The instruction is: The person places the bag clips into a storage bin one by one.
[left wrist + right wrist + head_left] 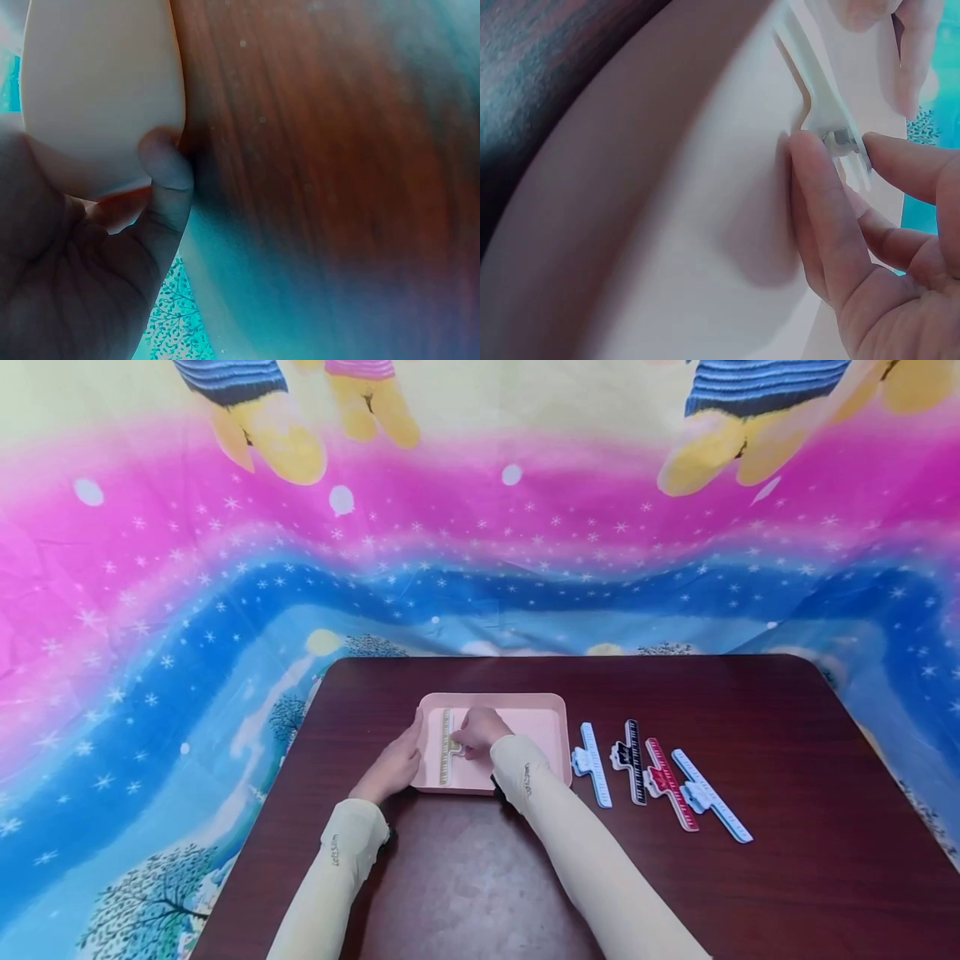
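A yellow-and-white ruler-shaped clip (446, 752) lies upright along the left side inside the pink tray (525, 697). My right hand (482, 731) reaches into the tray and pinches the clip's handle between thumb and fingers. In the right wrist view the fingertips sit on both sides of the clip (821, 105), near its metal spring. Along the tray's left side, my left hand (393, 768) holds the tray with its fingers stretched forward. The left wrist view shows the thumb (166, 161) bent against the tray's outer wall (105, 90).
Right of the tray, several more clips lie on the dark wooden table (750, 710): a light blue one (597, 764), a black one (636, 762), a red one (672, 785) and another light blue one (712, 796). A patterned cloth (480, 543) hangs behind.
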A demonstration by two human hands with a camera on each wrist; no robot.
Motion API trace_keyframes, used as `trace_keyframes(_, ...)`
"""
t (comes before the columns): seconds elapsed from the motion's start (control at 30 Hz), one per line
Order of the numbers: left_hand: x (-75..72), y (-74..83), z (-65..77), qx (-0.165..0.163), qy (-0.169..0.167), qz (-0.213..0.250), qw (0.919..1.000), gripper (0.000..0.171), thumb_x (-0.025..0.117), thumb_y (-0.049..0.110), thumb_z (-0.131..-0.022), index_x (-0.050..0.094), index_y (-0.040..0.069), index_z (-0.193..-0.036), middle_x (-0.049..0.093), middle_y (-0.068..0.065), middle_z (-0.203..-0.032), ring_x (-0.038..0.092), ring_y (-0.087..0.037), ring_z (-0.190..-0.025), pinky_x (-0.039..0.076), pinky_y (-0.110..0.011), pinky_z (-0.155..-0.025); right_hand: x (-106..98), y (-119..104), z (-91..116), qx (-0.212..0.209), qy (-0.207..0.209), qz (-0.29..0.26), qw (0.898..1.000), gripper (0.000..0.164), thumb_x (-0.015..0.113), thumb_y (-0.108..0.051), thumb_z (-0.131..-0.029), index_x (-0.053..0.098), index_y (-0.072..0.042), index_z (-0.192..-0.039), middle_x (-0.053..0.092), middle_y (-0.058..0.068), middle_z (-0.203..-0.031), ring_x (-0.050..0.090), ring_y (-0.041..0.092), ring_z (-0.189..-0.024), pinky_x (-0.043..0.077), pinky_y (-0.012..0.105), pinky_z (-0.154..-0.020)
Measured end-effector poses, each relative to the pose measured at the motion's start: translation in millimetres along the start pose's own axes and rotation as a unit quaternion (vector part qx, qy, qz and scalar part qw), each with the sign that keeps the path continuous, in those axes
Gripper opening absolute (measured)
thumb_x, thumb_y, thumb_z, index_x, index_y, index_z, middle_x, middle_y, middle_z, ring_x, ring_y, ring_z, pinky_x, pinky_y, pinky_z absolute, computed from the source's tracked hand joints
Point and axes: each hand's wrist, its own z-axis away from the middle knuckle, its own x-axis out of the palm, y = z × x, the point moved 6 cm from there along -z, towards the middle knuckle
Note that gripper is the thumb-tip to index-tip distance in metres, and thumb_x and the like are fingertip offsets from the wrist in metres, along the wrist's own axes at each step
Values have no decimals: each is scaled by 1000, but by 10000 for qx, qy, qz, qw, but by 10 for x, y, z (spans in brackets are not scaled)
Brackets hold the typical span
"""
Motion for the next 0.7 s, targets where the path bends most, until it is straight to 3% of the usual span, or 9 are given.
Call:
trace_keyframes(0.5, -9, 22, -4, -68, 71, -120, 9999, 75, 39, 2, -102, 3, 5, -167, 25, -24, -168, 30, -37, -154, 25, -49, -128, 27, -65, 25, -136, -97, -10, 9999, 14, 71, -16, -96, 70, -4, -89, 67, -1, -59, 62, 7, -51, 48, 16, -61)
trace_keyframes(0.7, 13, 6, 12, -105, 35, -105, 9999, 74, 39, 3, -103, 2, 7, -167, 24, -23, -169, 30, -35, -155, 25, -49, -128, 45, -59, 73, -187, -163, -168, 9995, 14, 70, -15, -97, 69, -2, -93, 72, 6, -67, 65, 9, -56, 50, 17, -64)
